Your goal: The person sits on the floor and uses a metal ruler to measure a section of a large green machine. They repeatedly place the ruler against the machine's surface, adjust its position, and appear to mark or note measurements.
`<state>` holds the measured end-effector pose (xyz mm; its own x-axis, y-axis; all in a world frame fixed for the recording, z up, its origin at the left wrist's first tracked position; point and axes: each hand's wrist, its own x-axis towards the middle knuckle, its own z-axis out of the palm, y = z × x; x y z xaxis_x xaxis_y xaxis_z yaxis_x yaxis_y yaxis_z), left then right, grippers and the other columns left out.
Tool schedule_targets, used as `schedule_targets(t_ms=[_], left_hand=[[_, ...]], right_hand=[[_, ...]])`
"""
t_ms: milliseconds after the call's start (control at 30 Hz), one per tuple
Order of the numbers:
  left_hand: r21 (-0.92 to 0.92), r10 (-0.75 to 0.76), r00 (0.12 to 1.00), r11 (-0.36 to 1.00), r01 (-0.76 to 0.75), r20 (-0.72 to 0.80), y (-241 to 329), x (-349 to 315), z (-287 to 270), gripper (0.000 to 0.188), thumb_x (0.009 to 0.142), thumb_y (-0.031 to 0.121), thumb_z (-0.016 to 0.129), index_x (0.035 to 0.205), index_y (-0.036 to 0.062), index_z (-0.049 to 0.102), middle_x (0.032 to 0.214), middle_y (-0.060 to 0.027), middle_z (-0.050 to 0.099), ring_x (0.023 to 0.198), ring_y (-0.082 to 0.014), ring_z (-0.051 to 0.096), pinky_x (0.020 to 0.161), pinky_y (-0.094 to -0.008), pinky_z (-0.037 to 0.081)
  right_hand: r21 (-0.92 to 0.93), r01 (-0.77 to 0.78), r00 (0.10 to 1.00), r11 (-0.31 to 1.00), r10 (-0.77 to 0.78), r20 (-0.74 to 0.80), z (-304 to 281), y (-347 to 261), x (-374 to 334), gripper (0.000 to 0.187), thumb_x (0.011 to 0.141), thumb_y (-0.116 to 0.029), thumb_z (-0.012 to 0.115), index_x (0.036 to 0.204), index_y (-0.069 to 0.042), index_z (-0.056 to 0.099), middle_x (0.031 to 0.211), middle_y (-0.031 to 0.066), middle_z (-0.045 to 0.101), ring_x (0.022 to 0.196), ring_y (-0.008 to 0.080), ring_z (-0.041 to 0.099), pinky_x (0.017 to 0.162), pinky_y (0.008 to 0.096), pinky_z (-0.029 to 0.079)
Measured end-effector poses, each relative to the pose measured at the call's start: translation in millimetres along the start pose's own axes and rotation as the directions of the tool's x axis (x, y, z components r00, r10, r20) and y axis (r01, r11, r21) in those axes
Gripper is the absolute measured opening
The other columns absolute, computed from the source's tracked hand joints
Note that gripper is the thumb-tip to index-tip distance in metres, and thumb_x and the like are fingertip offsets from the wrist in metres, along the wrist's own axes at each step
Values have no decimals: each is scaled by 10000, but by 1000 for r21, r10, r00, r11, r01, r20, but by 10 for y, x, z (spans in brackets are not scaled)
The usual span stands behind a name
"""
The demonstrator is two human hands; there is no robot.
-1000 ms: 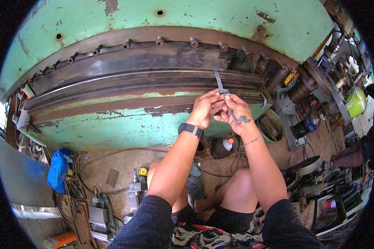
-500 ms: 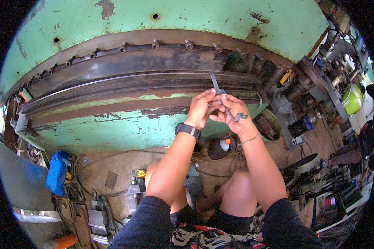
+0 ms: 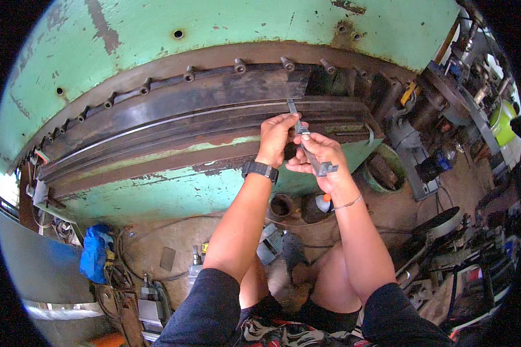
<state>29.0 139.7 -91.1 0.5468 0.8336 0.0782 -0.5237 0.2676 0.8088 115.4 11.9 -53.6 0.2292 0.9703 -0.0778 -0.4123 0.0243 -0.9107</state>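
Note:
Both of my hands are raised close together before the long dark bed of a green press-like machine (image 3: pixel 173 194). My left hand (image 3: pixel 275 139), with a dark watch at its wrist, pinches a narrow grey metal strip (image 3: pixel 292 106). The strip's far end reaches up to the machine's blade edge, and a small stepped bend shows near my fingertips. My right hand (image 3: pixel 323 156) is closed on a second grey bent metal strip (image 3: pixel 315 161), whose folded end sticks out over the palm toward the wrist. Fingers hide where the two pieces meet, so I cannot tell whether they touch.
A row of bolts (image 3: pixel 240 65) runs along the upper beam. Below stand a round bin (image 3: pixel 383 168) and a bottle with an orange cap (image 3: pixel 323 202). A blue bag (image 3: pixel 96 253) lies at left near cables. Metal tools and parts crowd the right, with a lime-green container (image 3: pixel 502 122) beyond.
The view has shifted slightly. Both hands keep their holds, and the right-hand strip has turned, showing more of its flat face and folded end.

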Motion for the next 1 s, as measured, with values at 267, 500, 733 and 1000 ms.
schedule_targets(t_ms=[267, 500, 733, 1000], left_hand=[[28, 20, 999, 999, -19, -50, -25, 16, 59, 271, 973, 107, 602, 1149, -93, 654, 939, -161, 740, 812, -184, 681, 758, -303, 554], [21, 4, 997, 1000, -3, -71, -22, 1, 110, 257, 990, 113, 613, 1162, -73, 655, 913, -138, 726, 814, -176, 670, 724, -297, 557], [-27, 18, 996, 999, -20, -89, -10, -4, 129, 205, 988, 110, 638, 1098, -58, 680, 885, -128, 733, 721, -139, 654, 659, -270, 533], [-26, 25, 996, 999, -27, -80, -29, 9, 132, 211, 988, 103, 633, 1106, -66, 677, 892, -136, 735, 726, -143, 659, 670, -272, 544]], right_hand=[[-119, 120, 992, 986, -125, -37, -77, 87, 57, 256, 996, -248, 672, 1068, -7, 722, 1039, 56, 734, 942, 143, 687, 877, 306, 546], [-125, 135, 990, 983, -137, -12, -133, 45, 61, 249, 994, -232, 671, 1073, -3, 726, 1048, 56, 735, 969, 126, 666, 920, 301, 505], [-130, 141, 990, 981, -142, -1, -147, 53, 76, 237, 983, -204, 672, 1068, 11, 725, 1033, 47, 733, 951, 114, 645, 898, 275, 488], [-107, 157, 987, 982, -159, -15, -154, 54, 80, 223, 982, -194, 677, 1059, 8, 732, 1032, 54, 740, 922, 110, 649, 877, 276, 495]])
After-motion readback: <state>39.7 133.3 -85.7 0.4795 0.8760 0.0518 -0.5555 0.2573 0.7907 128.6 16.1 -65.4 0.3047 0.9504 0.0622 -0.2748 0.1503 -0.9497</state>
